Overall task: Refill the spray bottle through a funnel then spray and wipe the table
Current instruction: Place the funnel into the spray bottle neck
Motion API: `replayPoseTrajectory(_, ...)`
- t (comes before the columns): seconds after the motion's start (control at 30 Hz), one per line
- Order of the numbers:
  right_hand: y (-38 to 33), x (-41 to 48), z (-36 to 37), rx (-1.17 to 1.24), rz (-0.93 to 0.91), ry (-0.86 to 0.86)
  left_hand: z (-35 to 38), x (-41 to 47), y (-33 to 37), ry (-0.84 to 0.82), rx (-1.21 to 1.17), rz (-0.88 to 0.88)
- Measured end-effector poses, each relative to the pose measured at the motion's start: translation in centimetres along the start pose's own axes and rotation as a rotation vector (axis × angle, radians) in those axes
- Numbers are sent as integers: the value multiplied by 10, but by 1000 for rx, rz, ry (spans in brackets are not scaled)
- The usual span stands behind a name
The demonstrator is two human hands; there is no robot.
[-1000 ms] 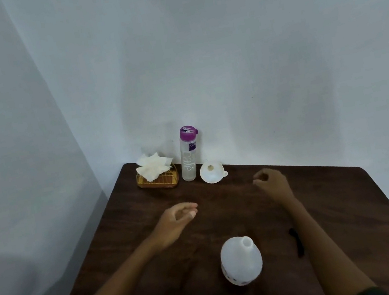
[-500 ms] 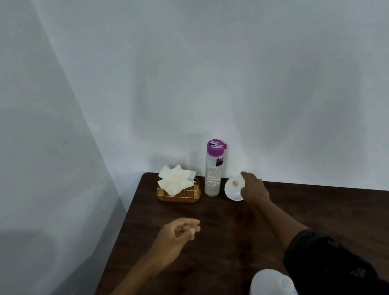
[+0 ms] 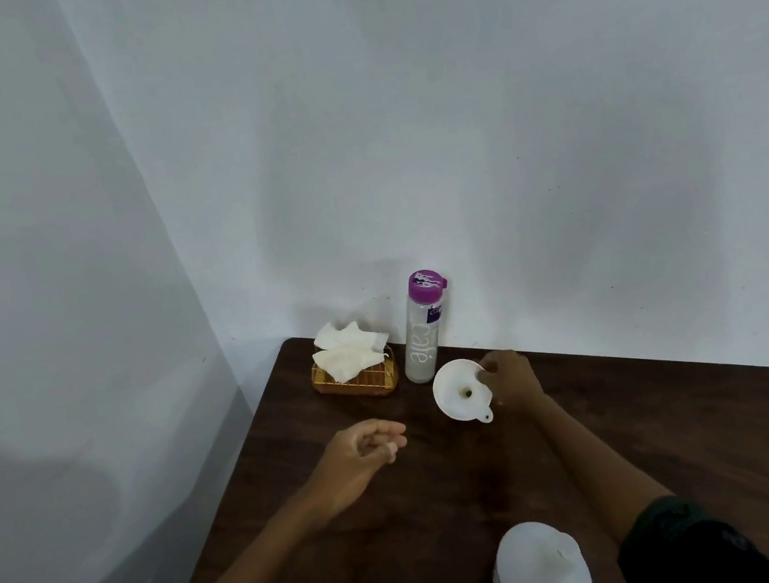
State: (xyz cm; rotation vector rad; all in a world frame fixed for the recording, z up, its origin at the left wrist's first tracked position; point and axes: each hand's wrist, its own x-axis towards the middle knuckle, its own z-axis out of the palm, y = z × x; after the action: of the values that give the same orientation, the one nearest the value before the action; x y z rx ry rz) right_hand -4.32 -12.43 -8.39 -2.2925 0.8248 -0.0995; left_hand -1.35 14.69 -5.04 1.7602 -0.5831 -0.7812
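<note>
— Beside the purple-capped bottle (image 3: 423, 330), what's the right hand (image 3: 511, 379) doing?
— Arm outstretched, it's pinching the tilted white funnel (image 3: 459, 393) by its rim.
— Left hand (image 3: 365, 454)?
— Loosely curled over the counter (image 3: 657, 449), holding nothing. The white spray bottle (image 3: 542, 572) stands nearest the person.

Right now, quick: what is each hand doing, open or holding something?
Left hand: open, fingers loosely curled, holding nothing.
Right hand: pinching the white funnel by its rim.
</note>
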Motion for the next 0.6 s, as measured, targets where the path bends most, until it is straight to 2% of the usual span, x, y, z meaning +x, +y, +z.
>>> replayPoseTrajectory(0.1,-5,-23,-17,194,3,-42,11,-1,8,-2,13,10)
replayPoseTrajectory(0.27,-14,-82,-56,355,-63,-52,39,-7,29,48,28,31)
replayPoseTrajectory(0.37,-17,-116,-77,437,-89,-59,53,-17,43,-58,-45,80)
replayPoseTrajectory(0.47,-16,-148,-93,466,-115,-58,68,-31,52,-199,35,148)
replayPoseTrajectory(0.6,-13,-175,-103,478,-133,-106,89,-42,53,-208,29,210)
